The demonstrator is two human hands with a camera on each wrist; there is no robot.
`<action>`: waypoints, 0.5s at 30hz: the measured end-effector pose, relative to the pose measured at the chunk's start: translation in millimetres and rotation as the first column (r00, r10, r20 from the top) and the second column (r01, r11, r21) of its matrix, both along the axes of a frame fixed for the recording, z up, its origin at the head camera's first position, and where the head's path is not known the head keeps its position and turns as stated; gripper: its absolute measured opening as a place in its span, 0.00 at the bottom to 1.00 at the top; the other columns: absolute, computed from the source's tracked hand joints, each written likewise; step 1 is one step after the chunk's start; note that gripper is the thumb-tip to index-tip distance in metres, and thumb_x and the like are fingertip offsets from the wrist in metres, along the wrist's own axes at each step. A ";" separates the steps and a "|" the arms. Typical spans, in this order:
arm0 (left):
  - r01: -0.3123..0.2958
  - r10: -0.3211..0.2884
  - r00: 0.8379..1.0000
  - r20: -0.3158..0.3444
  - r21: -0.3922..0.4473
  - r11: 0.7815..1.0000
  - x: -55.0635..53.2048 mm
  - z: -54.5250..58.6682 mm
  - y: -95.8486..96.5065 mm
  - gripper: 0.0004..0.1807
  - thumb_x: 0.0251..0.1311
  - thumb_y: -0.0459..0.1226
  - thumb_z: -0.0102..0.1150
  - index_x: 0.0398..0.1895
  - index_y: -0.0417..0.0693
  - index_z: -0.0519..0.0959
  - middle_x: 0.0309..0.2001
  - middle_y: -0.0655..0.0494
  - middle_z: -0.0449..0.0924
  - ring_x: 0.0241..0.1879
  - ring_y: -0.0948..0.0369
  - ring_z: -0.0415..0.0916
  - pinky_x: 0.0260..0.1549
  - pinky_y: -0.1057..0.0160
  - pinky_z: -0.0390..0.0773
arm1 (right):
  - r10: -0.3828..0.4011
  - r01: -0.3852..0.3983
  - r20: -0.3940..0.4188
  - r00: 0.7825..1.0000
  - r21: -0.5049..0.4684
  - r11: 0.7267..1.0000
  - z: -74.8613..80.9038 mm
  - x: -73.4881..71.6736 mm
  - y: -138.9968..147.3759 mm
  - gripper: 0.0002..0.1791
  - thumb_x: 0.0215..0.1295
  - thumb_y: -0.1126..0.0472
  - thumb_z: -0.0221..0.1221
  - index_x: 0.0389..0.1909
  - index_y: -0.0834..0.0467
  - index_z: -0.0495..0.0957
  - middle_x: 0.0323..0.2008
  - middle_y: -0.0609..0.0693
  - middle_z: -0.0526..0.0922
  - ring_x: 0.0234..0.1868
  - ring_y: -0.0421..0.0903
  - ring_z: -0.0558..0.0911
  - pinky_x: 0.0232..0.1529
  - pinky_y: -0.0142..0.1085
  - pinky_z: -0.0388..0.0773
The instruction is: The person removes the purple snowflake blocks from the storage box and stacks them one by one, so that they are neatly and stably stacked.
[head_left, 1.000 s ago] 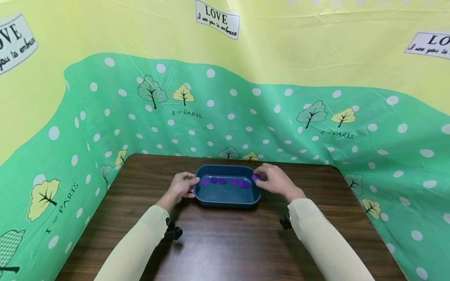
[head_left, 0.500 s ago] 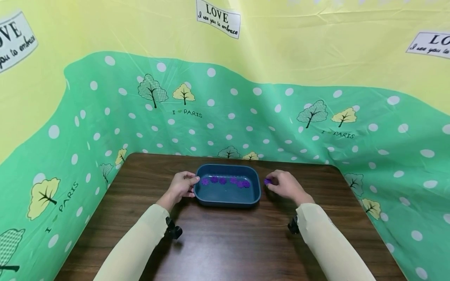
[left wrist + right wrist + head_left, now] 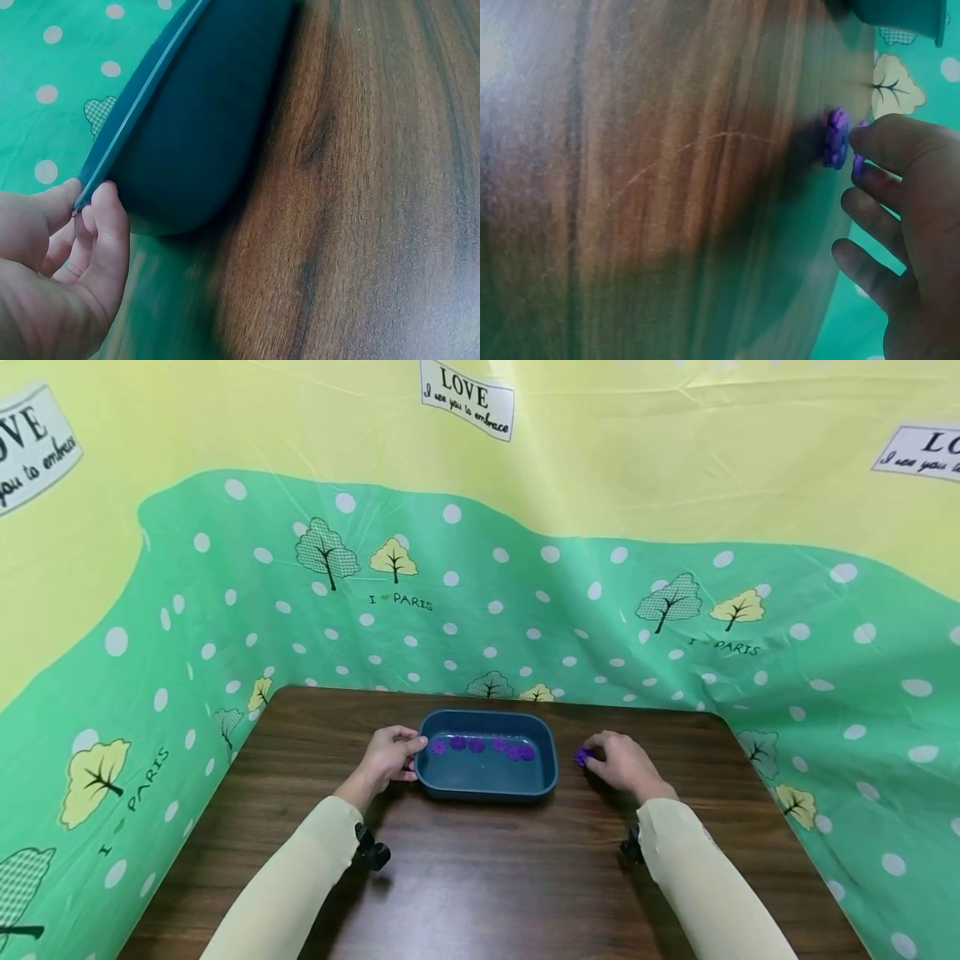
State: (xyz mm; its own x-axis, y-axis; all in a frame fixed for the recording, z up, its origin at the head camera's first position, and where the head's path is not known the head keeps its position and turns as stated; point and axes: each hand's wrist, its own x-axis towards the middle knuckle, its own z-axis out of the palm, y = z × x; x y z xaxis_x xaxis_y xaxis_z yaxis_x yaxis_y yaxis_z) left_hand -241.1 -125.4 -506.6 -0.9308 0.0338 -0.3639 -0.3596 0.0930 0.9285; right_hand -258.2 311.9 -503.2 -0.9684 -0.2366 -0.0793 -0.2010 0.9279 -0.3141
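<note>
My left hand pinches the left rim of a dark blue rectangular basin between thumb and fingers; the left wrist view shows its outer wall from close by. Several purple flower-shaped pieces lie in a loose row inside. To the right of the basin, my right hand is low over the table, a purple flower-shaped piece between its thumb and fingers. Just past the thumb tip, the right wrist view shows another such piece, close to the tabletop; whether the hand touches it I cannot tell.
The basin stands on a dark brown wooden table, near its back edge. A green and yellow printed cloth hangs behind and along both sides. A black wrist device shows below the left sleeve cuff.
My right hand has moved from above the basin's right rim, out to the right and down to the table, carrying purple flower-shaped material. The left hand and basin have stayed put.
</note>
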 end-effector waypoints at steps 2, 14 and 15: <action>0.002 -0.002 1.000 0.001 -0.002 1.000 0.4 0.5 0.6 0.18 0.72 0.41 0.63 0.60 0.43 0.76 0.40 0.39 0.79 0.25 0.58 0.76 0.24 0.61 0.87 | -0.011 0.011 0.008 1.000 0.004 1.000 -2.0 0.5 1.7 0.17 0.70 0.57 0.64 0.56 0.59 0.82 0.56 0.60 0.83 0.57 0.60 0.81 0.59 0.61 0.78; 0.000 0.000 1.000 0.007 -0.004 1.000 -0.3 0.4 0.8 0.18 0.72 0.41 0.63 0.59 0.43 0.76 0.41 0.39 0.79 0.25 0.58 0.76 0.24 0.60 0.87 | -0.004 0.004 0.018 1.000 -0.008 1.000 -5.8 2.9 0.1 0.17 0.71 0.57 0.64 0.56 0.59 0.82 0.57 0.61 0.82 0.58 0.61 0.80 0.60 0.62 0.77; 0.000 0.000 1.000 0.007 -0.004 1.000 -0.3 0.3 0.8 0.18 0.72 0.41 0.63 0.59 0.43 0.76 0.40 0.39 0.79 0.25 0.58 0.76 0.24 0.60 0.87 | -0.001 0.001 0.017 1.000 -0.008 1.000 -6.0 2.8 0.0 0.17 0.71 0.57 0.64 0.56 0.59 0.82 0.57 0.61 0.82 0.58 0.61 0.80 0.60 0.62 0.77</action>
State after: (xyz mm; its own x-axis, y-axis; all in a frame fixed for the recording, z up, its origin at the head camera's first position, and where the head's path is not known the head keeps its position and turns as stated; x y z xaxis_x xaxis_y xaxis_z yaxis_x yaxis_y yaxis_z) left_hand -241.4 -124.6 -506.3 -0.9284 0.0318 -0.3701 -0.3657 0.0968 0.9257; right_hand -255.5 311.9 -509.2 -0.9673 -0.2360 -0.0934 -0.1944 0.9254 -0.3253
